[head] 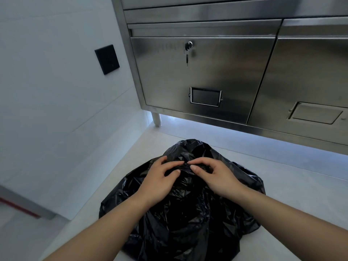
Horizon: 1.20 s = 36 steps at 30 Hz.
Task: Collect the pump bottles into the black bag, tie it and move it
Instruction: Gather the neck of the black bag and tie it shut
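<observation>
A crumpled black plastic bag point(188, 213) sits bulging on the pale floor in front of me. My left hand point(160, 179) and my right hand point(216, 176) both rest on top of it, fingers pinching the gathered plastic at its neck, fingertips almost touching each other. No pump bottles show; whatever is inside the bag is hidden by the plastic.
A stainless steel cabinet point(207, 76) stands just behind the bag, a key point(187, 57) hanging from its lock, raised on a short leg point(156, 119). A white wall with a black switch plate point(107, 59) closes the left side. Pale floor point(291, 181) extends to the right.
</observation>
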{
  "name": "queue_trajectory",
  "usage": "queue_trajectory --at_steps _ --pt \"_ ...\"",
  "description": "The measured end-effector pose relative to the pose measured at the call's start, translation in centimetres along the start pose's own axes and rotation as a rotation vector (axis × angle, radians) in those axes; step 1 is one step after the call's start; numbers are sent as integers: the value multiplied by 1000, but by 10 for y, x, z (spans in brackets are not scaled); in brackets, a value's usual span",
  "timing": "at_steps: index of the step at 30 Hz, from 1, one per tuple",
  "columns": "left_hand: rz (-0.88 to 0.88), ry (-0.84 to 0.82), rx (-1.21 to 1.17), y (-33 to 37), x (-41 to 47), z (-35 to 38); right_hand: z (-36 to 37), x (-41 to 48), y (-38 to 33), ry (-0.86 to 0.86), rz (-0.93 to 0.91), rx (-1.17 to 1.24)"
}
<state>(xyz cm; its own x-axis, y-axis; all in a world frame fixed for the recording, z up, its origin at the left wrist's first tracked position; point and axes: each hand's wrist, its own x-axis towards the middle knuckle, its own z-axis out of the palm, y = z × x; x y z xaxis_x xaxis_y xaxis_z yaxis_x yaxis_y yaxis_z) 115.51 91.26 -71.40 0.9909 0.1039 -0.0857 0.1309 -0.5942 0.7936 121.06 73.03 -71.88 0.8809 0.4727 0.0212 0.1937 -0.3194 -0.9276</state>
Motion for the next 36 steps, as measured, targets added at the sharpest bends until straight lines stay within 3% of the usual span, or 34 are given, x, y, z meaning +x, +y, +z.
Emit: queue_trajectory --at_steps 3,6,17,22,26,30,34,36 --pt "-20 -24 -98 -3 -1 -2 5 2 1 35 5 -49" --pt "39 -2 -51 -11 -5 3 13 0 5 3 12 -62" --pt "44 159 -145 -6 -14 33 23 -7 16 -27 139 168" --pt "102 192 -72 -13 -18 31 32 -6 14 20 50 162" --pt "198 258 -92 -9 -15 21 28 -3 10 69 -54 -20" --pt "49 292 -29 -10 -10 16 23 -4 9 128 -84 -92" --pt "-303 15 -218 -14 -4 17 16 -7 15 161 -69 -102" --pt "-334 -38 -263 -15 -3 19 15 -8 16 150 -65 -98"
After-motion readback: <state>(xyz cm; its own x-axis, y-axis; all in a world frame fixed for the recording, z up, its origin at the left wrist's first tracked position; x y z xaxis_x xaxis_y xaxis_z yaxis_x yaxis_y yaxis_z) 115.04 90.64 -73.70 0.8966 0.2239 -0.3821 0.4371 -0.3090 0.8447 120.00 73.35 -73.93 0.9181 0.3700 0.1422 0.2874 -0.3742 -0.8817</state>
